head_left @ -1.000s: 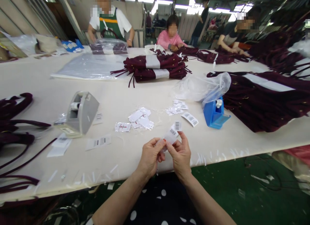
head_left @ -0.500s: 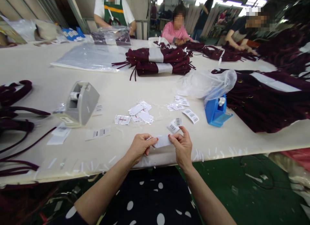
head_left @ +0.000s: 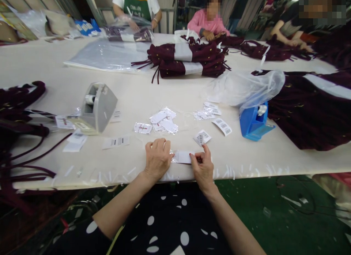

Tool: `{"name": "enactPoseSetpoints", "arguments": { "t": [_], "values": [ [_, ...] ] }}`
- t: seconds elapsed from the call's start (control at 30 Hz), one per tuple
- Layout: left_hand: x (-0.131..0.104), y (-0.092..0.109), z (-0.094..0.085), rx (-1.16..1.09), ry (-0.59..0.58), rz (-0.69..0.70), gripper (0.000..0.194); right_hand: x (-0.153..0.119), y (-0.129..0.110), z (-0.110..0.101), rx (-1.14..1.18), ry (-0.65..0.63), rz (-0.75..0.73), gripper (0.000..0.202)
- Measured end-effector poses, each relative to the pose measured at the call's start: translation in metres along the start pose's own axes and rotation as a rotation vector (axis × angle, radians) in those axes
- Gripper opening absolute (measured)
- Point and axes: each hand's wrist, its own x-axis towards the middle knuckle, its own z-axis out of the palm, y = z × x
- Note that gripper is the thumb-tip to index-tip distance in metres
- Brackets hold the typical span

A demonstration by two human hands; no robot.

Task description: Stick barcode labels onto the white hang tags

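Observation:
A white hang tag (head_left: 183, 157) in a clear sleeve is held level near the table's front edge, blank face up. My left hand (head_left: 157, 159) is closed at its left end, thumb pressed on the clear part, the other fingers curled. My right hand (head_left: 203, 168) pinches the tag's right end. A small barcode sticker (head_left: 201, 139) is at the raised index fingertip of that hand; whether it sticks to the finger I cannot tell. Beyond lie a pile of sleeved hang tags (head_left: 164, 120) and a curved strip of barcode stickers (head_left: 222, 127).
A grey tape dispenser (head_left: 99, 108) stands left, a blue tape dispenser (head_left: 253, 125) right. Dark maroon garments (head_left: 309, 112) lie at right, banded maroon bundles (head_left: 189, 61) farther back. Clear plastic bags (head_left: 104, 55) lie behind. Several co-workers, one in a pink top (head_left: 208, 22), are across the table.
The tag has come down closer to the tabletop. My left hand has turned knuckles-up over its left end; my right hand keeps its pinch. The whole view has shifted slightly.

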Motion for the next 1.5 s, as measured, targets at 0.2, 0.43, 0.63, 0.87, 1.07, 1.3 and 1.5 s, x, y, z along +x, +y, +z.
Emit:
{"name": "enactPoseSetpoints", "arguments": {
  "t": [0.2,0.43,0.63,0.87,1.07,1.3,1.5],
  "values": [
    [-0.004,-0.009,0.023,-0.164,-0.025,0.525,0.025,0.008,0.002,-0.014,0.046,-0.053,0.007,0.052],
    [-0.009,-0.013,0.029,-0.306,-0.031,0.43,0.027,0.022,-0.004,-0.033,0.547,-0.171,0.365,0.023],
    [-0.013,-0.008,0.026,-0.291,-0.051,0.405,0.024,0.036,-0.012,-0.038,0.432,-0.392,0.384,0.023],
    [-0.015,-0.011,0.028,-0.327,-0.053,0.405,0.023,0.036,-0.014,-0.029,0.253,-0.54,0.381,0.027],
    [-0.016,-0.012,0.03,-0.334,-0.031,0.41,0.023,0.035,-0.01,-0.02,0.102,-0.543,0.341,0.023],
    [-0.015,-0.012,0.028,-0.331,-0.056,0.442,0.024,0.037,-0.013,-0.019,0.119,-0.537,0.405,0.023],
    [-0.014,-0.011,0.028,-0.33,-0.068,0.436,0.024,0.037,-0.013,-0.018,0.111,-0.538,0.425,0.021]
  ]
}}
